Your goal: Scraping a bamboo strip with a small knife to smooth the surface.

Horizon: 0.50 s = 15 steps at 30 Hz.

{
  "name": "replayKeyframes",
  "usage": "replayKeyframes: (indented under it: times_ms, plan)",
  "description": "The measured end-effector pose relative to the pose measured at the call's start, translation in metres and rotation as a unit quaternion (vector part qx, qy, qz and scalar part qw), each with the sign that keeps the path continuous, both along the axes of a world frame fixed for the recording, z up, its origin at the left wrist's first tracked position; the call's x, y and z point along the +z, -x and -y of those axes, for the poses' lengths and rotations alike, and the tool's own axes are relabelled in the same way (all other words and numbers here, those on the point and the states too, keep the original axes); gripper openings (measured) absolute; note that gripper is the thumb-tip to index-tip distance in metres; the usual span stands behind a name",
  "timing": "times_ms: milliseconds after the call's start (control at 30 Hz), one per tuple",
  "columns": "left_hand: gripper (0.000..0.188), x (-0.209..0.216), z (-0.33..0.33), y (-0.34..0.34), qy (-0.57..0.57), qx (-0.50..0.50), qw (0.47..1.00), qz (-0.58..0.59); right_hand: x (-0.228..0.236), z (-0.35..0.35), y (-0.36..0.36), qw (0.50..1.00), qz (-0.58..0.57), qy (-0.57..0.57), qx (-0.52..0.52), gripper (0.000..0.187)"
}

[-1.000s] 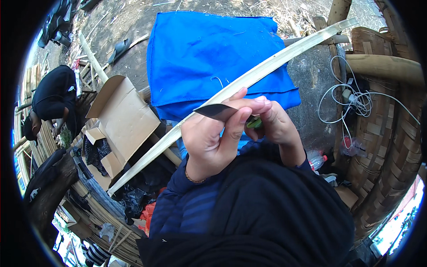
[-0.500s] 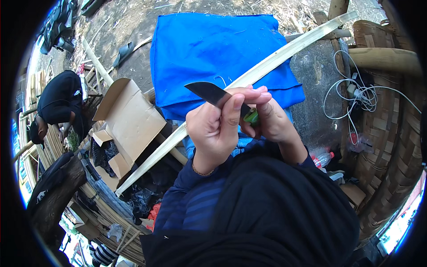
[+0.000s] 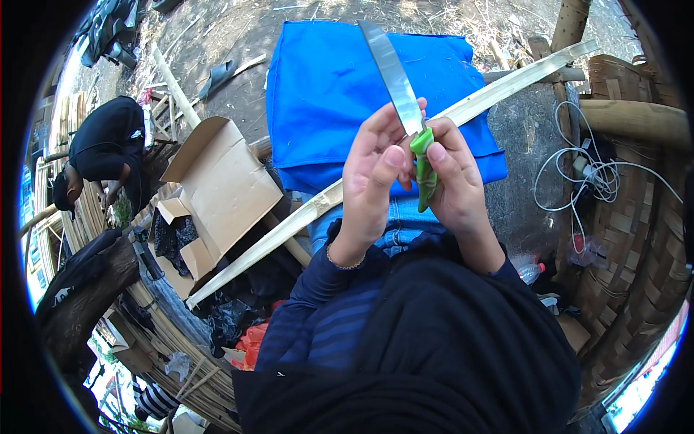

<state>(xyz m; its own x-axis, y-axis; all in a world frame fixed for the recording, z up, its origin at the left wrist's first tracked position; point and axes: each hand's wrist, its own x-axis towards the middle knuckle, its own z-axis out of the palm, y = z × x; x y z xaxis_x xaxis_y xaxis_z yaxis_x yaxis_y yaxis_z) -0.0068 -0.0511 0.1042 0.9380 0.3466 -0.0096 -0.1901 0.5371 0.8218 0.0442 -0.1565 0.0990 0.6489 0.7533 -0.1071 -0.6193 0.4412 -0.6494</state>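
Note:
My right hand (image 3: pixel 460 181) grips the green handle (image 3: pixel 423 173) of a knife between thumb and fingers. The knife's long grey blade (image 3: pixel 394 76) points up and away to the far left, catching light. Close beside the handle is my left hand (image 3: pixel 367 173), its thumb raised and its fingers loosely bent and apart; whether its fingertips touch the handle is partly hidden. Behind both hands a long pale strip of split wood or bamboo (image 3: pixel 510 79) lies slantwise across my lap. It rests over a blue cloth (image 3: pixel 347 87) spread in front of me.
An opened cardboard box (image 3: pixel 228 184) stands at my left, near bundled bamboo strips. Further left, a person in dark clothes (image 3: pixel 108 141) bends down. To the right are a coiled white cable (image 3: pixel 596 177), a woven bamboo panel (image 3: pixel 614 260) and a plastic bottle (image 3: pixel 531 273).
The knife has swung from lying leftward across my left hand to pointing away from me. My left hand has loosened from the blade, and the green handle now shows in my right hand.

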Motion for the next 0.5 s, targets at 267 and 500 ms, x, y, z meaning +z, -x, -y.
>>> replayKeyframes:
  times_ms: [267, 500]
  plan:
    - [0.032, -0.009, 0.006, 0.006, 0.001, -0.021, 0.995, -0.095, 0.0, 0.004, -0.013, 0.745, 0.49, 0.376, -0.254, 0.025]
    - [0.028, -0.017, 0.015, 0.008, 0.03, -0.01, 0.994, -0.1, 0.013, 0.017, -0.034, 0.967, 0.13, 0.215, 0.04, 0.043]
